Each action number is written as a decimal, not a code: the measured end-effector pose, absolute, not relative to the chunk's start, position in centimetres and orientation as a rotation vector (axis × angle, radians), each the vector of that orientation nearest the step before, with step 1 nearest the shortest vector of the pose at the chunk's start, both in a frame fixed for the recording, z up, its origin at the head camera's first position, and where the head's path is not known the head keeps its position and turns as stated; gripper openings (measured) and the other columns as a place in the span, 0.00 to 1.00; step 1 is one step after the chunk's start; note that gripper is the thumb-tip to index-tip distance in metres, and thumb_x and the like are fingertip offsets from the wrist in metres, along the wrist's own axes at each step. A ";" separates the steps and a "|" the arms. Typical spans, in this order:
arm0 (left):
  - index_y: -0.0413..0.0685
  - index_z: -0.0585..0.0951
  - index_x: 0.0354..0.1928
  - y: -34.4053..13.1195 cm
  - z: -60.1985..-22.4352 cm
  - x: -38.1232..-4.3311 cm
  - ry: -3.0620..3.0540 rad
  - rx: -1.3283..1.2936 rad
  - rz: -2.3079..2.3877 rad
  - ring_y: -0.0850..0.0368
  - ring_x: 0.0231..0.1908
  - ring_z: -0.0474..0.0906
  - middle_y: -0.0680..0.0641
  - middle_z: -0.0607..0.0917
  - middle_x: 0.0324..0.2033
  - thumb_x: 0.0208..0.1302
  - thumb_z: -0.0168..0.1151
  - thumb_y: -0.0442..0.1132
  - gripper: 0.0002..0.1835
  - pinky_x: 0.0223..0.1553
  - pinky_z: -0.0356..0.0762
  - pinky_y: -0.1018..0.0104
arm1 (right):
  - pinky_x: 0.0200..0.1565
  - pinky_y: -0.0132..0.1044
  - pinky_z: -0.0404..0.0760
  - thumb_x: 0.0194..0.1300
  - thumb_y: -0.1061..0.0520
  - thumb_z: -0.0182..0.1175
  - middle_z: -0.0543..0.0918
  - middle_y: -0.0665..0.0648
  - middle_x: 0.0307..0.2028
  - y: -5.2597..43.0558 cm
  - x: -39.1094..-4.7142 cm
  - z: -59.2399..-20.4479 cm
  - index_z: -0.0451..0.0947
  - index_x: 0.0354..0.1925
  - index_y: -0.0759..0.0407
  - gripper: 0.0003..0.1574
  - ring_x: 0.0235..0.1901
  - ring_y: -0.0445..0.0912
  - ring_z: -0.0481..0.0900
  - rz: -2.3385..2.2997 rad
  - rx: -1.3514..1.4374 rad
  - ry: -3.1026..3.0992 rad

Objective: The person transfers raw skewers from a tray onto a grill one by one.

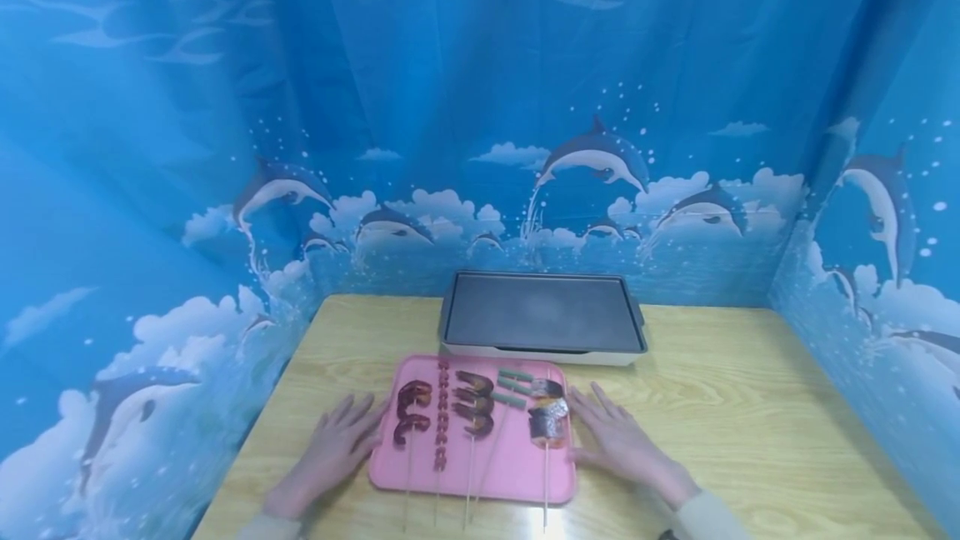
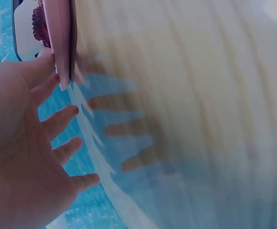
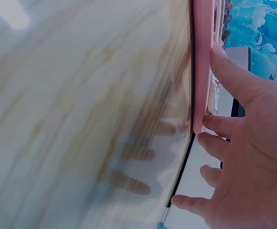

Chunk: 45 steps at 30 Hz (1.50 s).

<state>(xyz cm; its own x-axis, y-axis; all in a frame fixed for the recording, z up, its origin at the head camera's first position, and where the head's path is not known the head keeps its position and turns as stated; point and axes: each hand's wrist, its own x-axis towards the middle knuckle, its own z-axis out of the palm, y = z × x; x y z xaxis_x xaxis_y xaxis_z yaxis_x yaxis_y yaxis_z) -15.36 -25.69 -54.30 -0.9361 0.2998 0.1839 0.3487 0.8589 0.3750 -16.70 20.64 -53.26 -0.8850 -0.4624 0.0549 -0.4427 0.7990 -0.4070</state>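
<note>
A pink tray (image 1: 517, 473) lies on the table with several skewers on it. From left to right are a skewer with dark curled pieces (image 1: 413, 394), one with small red pieces (image 1: 441, 432), one with dark shrimp-like pieces (image 1: 475, 423), one with green sticks (image 1: 510, 400) and one with silver-skinned fish-like chunks (image 1: 547, 427). My left hand (image 1: 341, 444) rests at the tray's left side, thumb (image 2: 42, 64) against the rim and other fingers spread. At the right side, my right hand (image 1: 618, 440) touches the rim with its thumb (image 3: 229, 71), fingers loosely straight.
Right behind the tray stands a flat dark griddle (image 1: 543, 311) with a light base. The wooden table (image 1: 712, 407) extends to both sides. Blue curtains (image 1: 420, 90) printed with dolphins enclose its back and sides. Bare stick ends (image 1: 545, 515) poke past the tray's front edge.
</note>
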 end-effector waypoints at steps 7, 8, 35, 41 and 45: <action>0.52 0.72 0.72 -24.5 -53.9 -15.4 -2.993 -0.506 -0.621 0.26 0.72 0.56 0.36 0.69 0.71 0.73 0.58 0.52 0.28 0.66 0.48 0.20 | 0.65 0.77 0.58 0.61 0.32 0.66 0.62 0.66 0.75 22.0 -16.6 -53.2 0.62 0.75 0.62 0.57 0.74 0.72 0.50 -0.644 -0.729 2.947; 0.53 0.71 0.72 -24.4 -53.9 -15.4 -3.010 -0.507 -0.620 0.27 0.73 0.55 0.36 0.68 0.72 0.74 0.57 0.53 0.29 0.67 0.47 0.21 | 0.65 0.76 0.57 0.61 0.32 0.65 0.62 0.66 0.75 22.3 -16.6 -53.1 0.62 0.75 0.62 0.57 0.74 0.71 0.50 -0.631 -0.720 2.947; 0.54 0.72 0.72 -18.9 -54.0 -16.1 -3.027 -0.641 -0.669 0.28 0.74 0.54 0.38 0.68 0.73 0.72 0.57 0.57 0.30 0.68 0.45 0.22 | 0.62 0.80 0.56 0.55 0.35 0.71 0.63 0.69 0.73 28.3 -15.5 -52.6 0.67 0.72 0.62 0.56 0.71 0.76 0.53 -0.680 -0.673 2.985; 0.56 0.71 0.73 -17.8 -53.8 -16.1 -3.057 -0.645 -0.666 0.29 0.75 0.52 0.39 0.66 0.74 0.72 0.57 0.57 0.31 0.69 0.44 0.22 | 0.61 0.81 0.58 0.56 0.35 0.70 0.64 0.69 0.73 29.6 -15.4 -52.7 0.68 0.71 0.62 0.54 0.73 0.72 0.50 -0.671 -0.700 3.008; 0.56 0.71 0.73 -17.4 -53.6 -16.1 -3.061 -0.648 -0.681 0.30 0.75 0.52 0.39 0.66 0.74 0.72 0.58 0.56 0.31 0.69 0.44 0.22 | 0.60 0.80 0.60 0.57 0.38 0.70 0.65 0.70 0.71 30.1 -15.3 -52.8 0.68 0.71 0.63 0.52 0.77 0.63 0.44 -0.704 -0.751 3.028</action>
<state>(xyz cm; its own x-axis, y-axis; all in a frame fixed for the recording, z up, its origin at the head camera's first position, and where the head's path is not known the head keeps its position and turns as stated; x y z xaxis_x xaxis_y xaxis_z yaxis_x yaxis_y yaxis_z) -16.14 -17.36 -53.61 -0.9163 0.3996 0.0286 0.3740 0.8276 0.4186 -15.32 30.08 -52.77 -0.8881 -0.4321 0.1569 -0.4570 0.7930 -0.4029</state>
